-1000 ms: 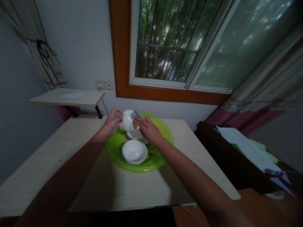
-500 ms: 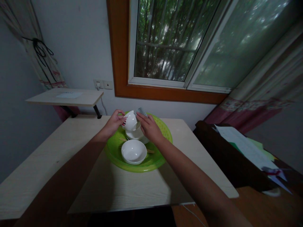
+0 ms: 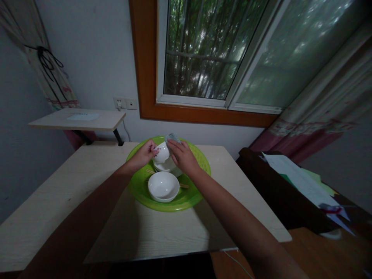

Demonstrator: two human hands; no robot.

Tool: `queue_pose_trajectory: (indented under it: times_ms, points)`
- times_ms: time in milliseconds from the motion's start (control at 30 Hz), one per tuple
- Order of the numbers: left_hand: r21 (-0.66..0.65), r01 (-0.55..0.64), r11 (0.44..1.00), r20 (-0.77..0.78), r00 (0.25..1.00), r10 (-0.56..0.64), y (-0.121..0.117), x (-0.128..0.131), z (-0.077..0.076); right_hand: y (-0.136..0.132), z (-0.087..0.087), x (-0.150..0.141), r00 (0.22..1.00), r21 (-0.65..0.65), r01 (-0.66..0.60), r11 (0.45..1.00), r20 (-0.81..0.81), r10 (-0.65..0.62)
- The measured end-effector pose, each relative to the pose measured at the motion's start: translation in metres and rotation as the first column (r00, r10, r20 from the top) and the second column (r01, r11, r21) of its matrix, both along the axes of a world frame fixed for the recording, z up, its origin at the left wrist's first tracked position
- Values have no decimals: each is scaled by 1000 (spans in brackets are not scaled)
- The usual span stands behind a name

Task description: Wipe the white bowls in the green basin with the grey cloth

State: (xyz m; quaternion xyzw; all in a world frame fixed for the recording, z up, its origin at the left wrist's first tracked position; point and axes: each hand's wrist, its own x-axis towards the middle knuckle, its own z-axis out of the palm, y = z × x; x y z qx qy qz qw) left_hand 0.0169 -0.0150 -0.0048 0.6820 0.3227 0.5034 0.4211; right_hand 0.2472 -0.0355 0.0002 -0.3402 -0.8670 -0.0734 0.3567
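Note:
My left hand (image 3: 147, 153) grips the side of a white bowl (image 3: 162, 152) with a dark and red print, held tilted over the green basin (image 3: 174, 207). My right hand (image 3: 183, 155) presses a grey cloth (image 3: 172, 137) against the bowl's right side; its fingers cover part of the cloth. Directly below is another white bowl (image 3: 165, 166), partly hidden by the held one. Nearer to me a white bowl (image 3: 163, 186) sits upright in the basin. Wooden chopsticks (image 3: 183, 186) lie beneath it, poking out at both sides.
The basin stands on a pale wooden table (image 3: 174, 232). A small raised shelf (image 3: 78, 120) with a paper on it is at the back left, near a wall socket (image 3: 119, 102). To the right, papers (image 3: 296, 178) lie on a dark brown piece of furniture.
The held bowl has turned and dropped slightly, and my left hand has shifted a little to the right and down with it. The right hand keeps the cloth against the bowl.

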Motion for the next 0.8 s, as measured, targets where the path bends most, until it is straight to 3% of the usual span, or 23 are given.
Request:
queue_pose_trajectory:
  times_ms: [100,267,533,733,800]
  points:
    - [-3,-4,1000,-33,999,4,0,1,0,2,0,3,1000,-6,8,1000,-29,-8]
    - [42,-49,998,-120,991,54,-1,1,2,-5,1,-1,985,-19,-156,987,68,157]
    - [48,-60,997,-83,995,64,-5,1,7,7,-1,6,993,-12,41,999,-111,-42]
    - [42,-61,997,-50,997,63,-2,1,7,-2,1,2,988,-20,-156,988,1,156]
    - [47,-62,997,-50,997,65,-1,1,7,-2,1,1,987,-22,-159,987,-10,159]
